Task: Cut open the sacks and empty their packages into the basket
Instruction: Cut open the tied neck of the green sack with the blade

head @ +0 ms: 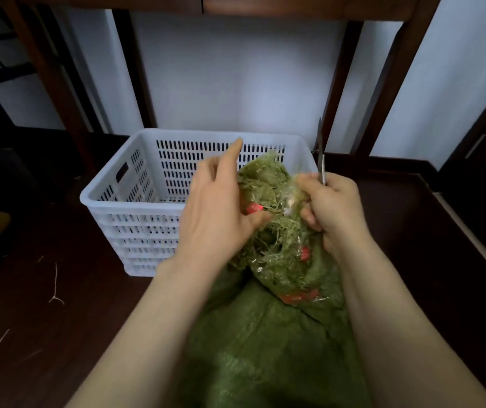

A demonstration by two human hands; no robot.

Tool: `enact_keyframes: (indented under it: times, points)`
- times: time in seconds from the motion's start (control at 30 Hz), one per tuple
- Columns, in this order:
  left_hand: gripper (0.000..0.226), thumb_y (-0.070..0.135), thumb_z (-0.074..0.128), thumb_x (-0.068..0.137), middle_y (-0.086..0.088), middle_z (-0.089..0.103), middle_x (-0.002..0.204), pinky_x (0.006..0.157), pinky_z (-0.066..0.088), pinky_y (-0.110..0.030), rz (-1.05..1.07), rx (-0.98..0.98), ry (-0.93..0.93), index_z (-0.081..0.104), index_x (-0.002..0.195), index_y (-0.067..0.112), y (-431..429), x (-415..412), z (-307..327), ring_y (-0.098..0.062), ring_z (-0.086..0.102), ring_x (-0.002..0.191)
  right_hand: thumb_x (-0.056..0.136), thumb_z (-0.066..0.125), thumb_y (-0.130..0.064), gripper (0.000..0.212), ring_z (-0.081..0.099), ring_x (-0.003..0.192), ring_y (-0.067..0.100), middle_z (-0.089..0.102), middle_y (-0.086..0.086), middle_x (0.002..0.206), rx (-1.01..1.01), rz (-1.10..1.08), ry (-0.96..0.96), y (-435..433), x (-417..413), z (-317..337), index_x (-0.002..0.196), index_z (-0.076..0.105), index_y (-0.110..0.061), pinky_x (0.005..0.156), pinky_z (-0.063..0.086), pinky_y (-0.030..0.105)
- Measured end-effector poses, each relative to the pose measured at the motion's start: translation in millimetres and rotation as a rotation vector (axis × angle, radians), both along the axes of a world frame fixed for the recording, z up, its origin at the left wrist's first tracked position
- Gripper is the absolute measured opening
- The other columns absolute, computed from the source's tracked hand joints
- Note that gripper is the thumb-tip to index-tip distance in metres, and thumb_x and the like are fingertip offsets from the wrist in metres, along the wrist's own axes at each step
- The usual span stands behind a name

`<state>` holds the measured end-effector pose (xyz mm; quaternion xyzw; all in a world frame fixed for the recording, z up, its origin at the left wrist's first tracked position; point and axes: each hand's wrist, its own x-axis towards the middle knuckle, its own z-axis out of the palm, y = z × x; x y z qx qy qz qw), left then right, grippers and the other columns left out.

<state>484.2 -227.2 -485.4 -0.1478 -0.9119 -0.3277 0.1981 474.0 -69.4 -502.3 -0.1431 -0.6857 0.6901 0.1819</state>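
the green woven sack (265, 334) is cut open: left hand (215, 213) pinches its frayed mouth, right hand (334, 214) grips a blade (320, 156) (scissors, maybe). next, tip packages (297, 297) into the basket (103, 199).

Dim, cool lighting is recorded; wall (235, 83) brightest, floor (44, 319) dark. The sack (265, 348) is rendered soft; edges are bowed.

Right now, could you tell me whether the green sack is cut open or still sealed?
Open. The green sack is frayed at the top between the left hand and right hand, and clear red-marked packages show through.
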Motion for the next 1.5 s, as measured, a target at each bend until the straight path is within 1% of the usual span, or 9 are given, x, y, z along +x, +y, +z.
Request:
enact_keyframes:
  times: [0.1,0.23,0.47,0.87,1.03,1.17,1.33,1.4,1.5]
  points:
    - [0.065,0.035,0.081,0.063,-0.011,0.036,0.137,0.112,0.022,-0.049,-0.099,-0.046,0.235,0.054,0.122,0.028,-3.2,-5.6,-17.7,-0.026,0.027,0.132,0.094,0.054,-0.018,0.021,0.031,0.034,0.009,0.036,0.008,0.058,0.121,0.014,0.033,1.6,-0.6,-4.1,0.080,0.054,-0.004,0.035,0.023,0.019]
    - [0.082,0.060,0.073,0.064,-0.009,0.031,0.145,0.114,-0.004,-0.051,-0.046,-0.341,0.069,0.048,0.136,0.030,2.0,-8.4,-30.0,-0.027,0.015,0.139,0.091,0.054,-0.034,0.034,0.040,0.053,0.019,0.043,0.000,0.057,0.354,0.024,0.063,1.1,-3.2,-8.7,0.078,0.056,-0.002,0.053,0.033,0.036]
    - [0.020,0.027,0.075,0.075,-0.010,0.062,0.119,0.099,0.040,-0.055,-0.229,-0.218,0.166,0.076,0.089,0.013,0.1,-14.4,-39.7,-0.035,0.051,0.116,0.098,0.043,-0.038,0.019,0.053,0.079,0.019,0.055,-0.005,0.080,0.730,-0.104,-0.158,5.5,-1.0,-35.4,0.092,0.053,-0.023,0.064,0.040,0.032]
    - [0.014,0.026,0.074,0.077,0.013,0.058,0.089,0.086,0.041,-0.012,-0.370,0.183,0.061,0.073,0.075,0.012,-6.3,-6.8,-23.7,-0.012,0.055,0.102,0.088,0.062,-0.030,0.022,0.065,0.075,0.031,0.070,0.018,0.084,0.307,-0.220,-0.304,59.2,1.7,-70.4,0.074,0.065,-0.014,0.073,0.054,0.045]
    - [0.030,0.006,0.072,0.080,0.008,0.054,0.076,0.074,0.048,-0.033,-0.197,0.498,-0.308,0.051,0.075,0.027,-15.9,-14.6,-26.8,-0.012,0.052,0.069,0.098,0.047,-0.035,0.033,0.034,0.028,0.005,0.064,0.001,0.052,-0.162,0.036,-0.176,53.5,7.5,-31.1,0.089,0.064,-0.008,0.033,0.026,0.016]
    - [0.027,0.010,0.066,0.086,0.007,0.063,0.086,0.081,0.053,-0.042,-0.142,0.337,-0.311,0.056,0.091,0.035,-24.8,-17.2,-29.0,-0.017,0.061,0.079,0.087,0.035,-0.057,0.068,0.023,0.021,0.006,0.071,0.021,0.086,-0.529,0.396,-0.091,62.6,19.5,17.4,0.100,0.061,0.005,0.030,0.017,0.009]
    - [0.024,0.020,0.061,0.090,-0.003,0.069,0.087,0.090,0.048,-0.052,-0.073,0.217,-0.302,0.057,0.102,0.040,-27.6,-18.0,-28.9,-0.025,0.062,0.077,0.086,0.065,-0.022,0.023,0.025,0.023,0.002,0.065,0.002,0.057,-0.036,-0.049,-0.063,50.4,31.8,39.6,0.084,0.063,0.000,0.029,0.015,0.011]
    - [0.021,0.017,0.060,0.090,-0.003,0.068,0.086,0.079,0.054,-0.051,-0.098,0.383,-0.362,0.062,0.099,0.035,-24.5,-15.9,-23.9,-0.026,0.061,0.070,0.076,0.074,-0.012,0.018,0.038,0.028,0.000,0.053,-0.009,0.040,0.156,0.044,-0.158,36.0,34.3,39.6,0.086,0.066,0.001,0.032,0.026,0.011]
    - [0.033,0.009,0.059,0.091,-0.005,0.067,0.111,0.080,0.054,-0.035,-0.149,0.574,-0.441,0.061,0.121,0.021,-21.0,-13.7,-16.4,-0.015,0.059,0.080,0.060,0.086,-0.028,0.033,0.063,0.071,0.005,0.066,-0.012,0.071,0.359,0.330,-0.330,12.9,36.6,33.6,0.084,0.067,-0.016,0.065,0.048,0.020]
